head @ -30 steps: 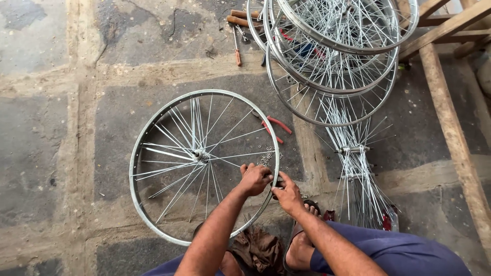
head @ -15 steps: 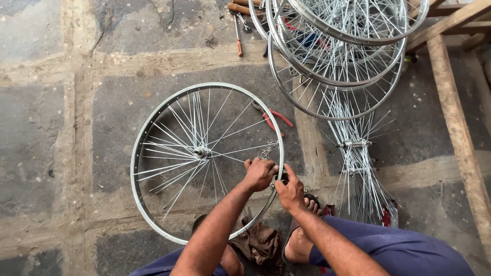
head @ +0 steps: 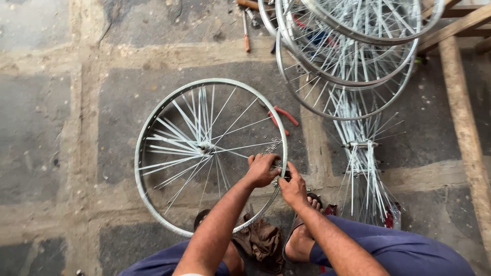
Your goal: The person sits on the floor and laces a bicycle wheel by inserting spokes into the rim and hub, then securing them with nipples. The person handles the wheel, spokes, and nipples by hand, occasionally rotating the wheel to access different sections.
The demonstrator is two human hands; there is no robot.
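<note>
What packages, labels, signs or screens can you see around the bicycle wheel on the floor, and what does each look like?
None show plainly: no labels, signs or screens.
Possible package: clear plastic wrap with a red base around the lower end of the bundle of loose silver spokes, right of the silver spoked wheel rim.

Packages: none that I can see.
Labels: none.
Signs: none.
Screens: none anywhere on my stone floor (head: 61,128).
</note>
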